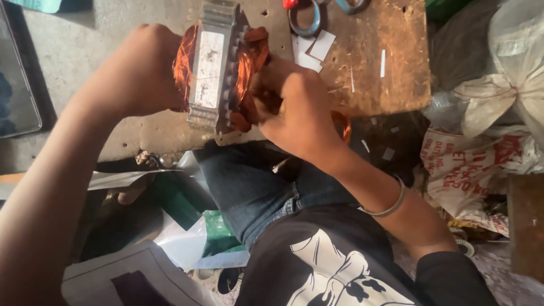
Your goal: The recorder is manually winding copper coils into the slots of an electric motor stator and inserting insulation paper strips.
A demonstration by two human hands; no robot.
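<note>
Both hands' grip closed on stator (211,62), left hand (139,73), right hand (297,110), grey laminated steel, orange copper coils

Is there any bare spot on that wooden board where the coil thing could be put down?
The right half of the wooden board is mostly bare, between the white paper slips and the board's right edge, with only thin slivers there. The near left is crowded: both the left hand and right hand grip the copper-wound stator, and scissors lie along the far edge.
</note>
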